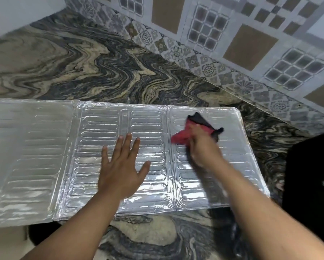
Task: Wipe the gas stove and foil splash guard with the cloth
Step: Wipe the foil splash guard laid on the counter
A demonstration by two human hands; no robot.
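Note:
The silver foil splash guard (44, 156) lies flat and unfolded on the marbled countertop, three ribbed panels side by side. My left hand (122, 166) presses flat on the middle panel with straight, spread fingers. My right hand (202, 147) grips a red and black cloth (181, 136) on the right panel; the hand and cloth are motion-blurred. A black object (311, 184) at the right edge may be the gas stove; only part of it shows.
The swirled grey and beige stone countertop (101, 62) extends behind and in front of the guard. A patterned tiled wall (232, 34) runs along the back right. The guard's left panel overhangs the counter's near left edge.

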